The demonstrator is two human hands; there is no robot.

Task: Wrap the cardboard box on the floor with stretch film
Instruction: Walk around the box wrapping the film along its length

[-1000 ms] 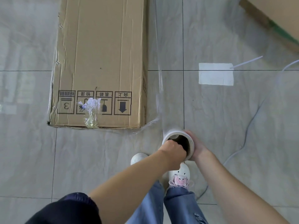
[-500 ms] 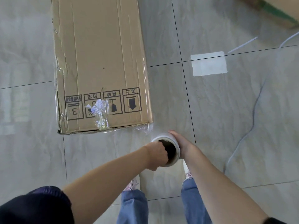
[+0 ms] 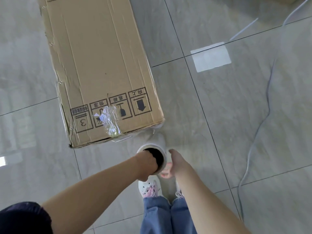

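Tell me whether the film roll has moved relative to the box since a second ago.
Yes. The film roll has come round from beside the cardboard box's right edge to just below its near right corner.

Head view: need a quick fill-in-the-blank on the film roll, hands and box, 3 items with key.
1. The left hand has its fingers inside the ____ end of the stretch film roll.
2. The right hand rests on the roll's ____ side.
3. Film runs from the roll to the cardboard box at its near ____ corner.

Missing words: open; right; right
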